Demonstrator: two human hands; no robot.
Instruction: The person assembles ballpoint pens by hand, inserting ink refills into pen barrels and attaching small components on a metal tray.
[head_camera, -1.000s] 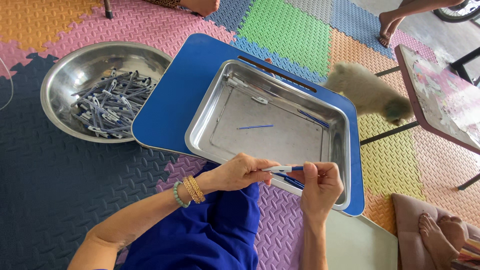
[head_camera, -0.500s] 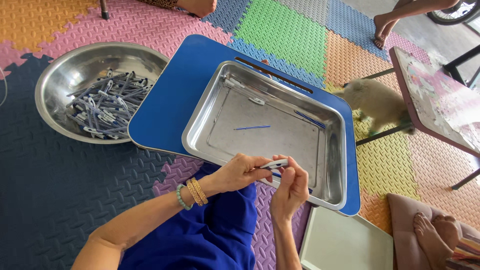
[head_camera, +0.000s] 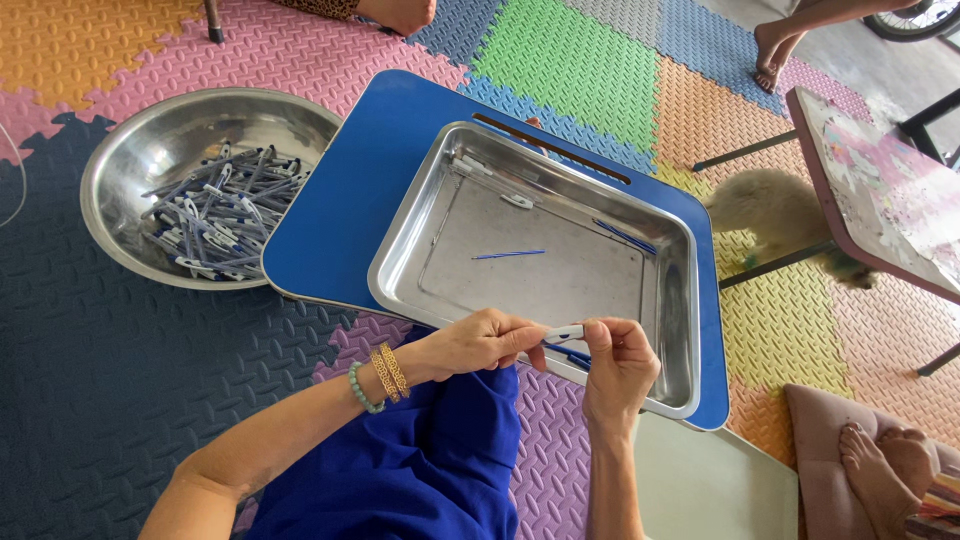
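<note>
Head view. Since a second ago the right hand (head_camera: 618, 362) has drawn in from the tray's near right corner toward the left hand (head_camera: 480, 342); now both meet over the near rim of the steel tray (head_camera: 420, 290). Judgement: two pen pieces are being brought together, so the fitting step is under way.

The white pen part (head_camera: 566, 333) lies crosswise between the hands, each end pinched by closed fingers (head_camera: 597, 335); thin blue refills (head_camera: 570, 354) hang just below it, partly hidden.

One blue refill (head_camera: 508, 255) lies mid-tray, more at the far right side. The round bowl (head_camera: 130, 160) of pen parts (head_camera: 215, 215) sits left of the blue board (head_camera: 350, 200), untouched.
</note>
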